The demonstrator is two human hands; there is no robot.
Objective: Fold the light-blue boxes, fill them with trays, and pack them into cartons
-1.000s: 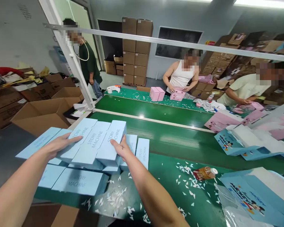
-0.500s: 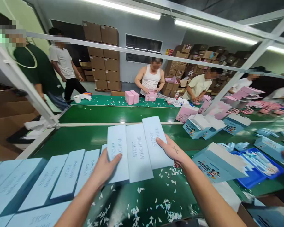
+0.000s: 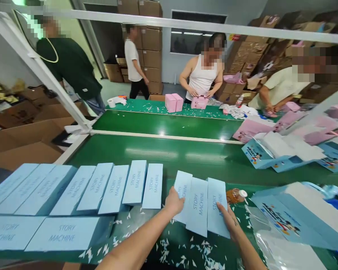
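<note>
Three light blue "STORY MACHINE" boxes (image 3: 198,204) lie side by side on the green table (image 3: 157,153), held between my two hands. My left hand (image 3: 174,201) presses against the left box's side, fingers curled on it. My right hand (image 3: 227,219) grips the right box's near corner. To their left, a row of several identical blue boxes (image 3: 112,187) stands in line, with more blue boxes (image 3: 62,233) laid flat in front.
White paper scraps (image 3: 186,251) litter the near table. A small bottle (image 3: 236,195) lies right of the held boxes. Blue cartoon-printed cartons (image 3: 284,217) sit at right. Pink boxes (image 3: 174,102) and several people stand across the table. Open cardboard cartons (image 3: 22,142) are at left.
The three boxes between my hands came off the stacked pile, swung right, and are now down on the table beside the row.
</note>
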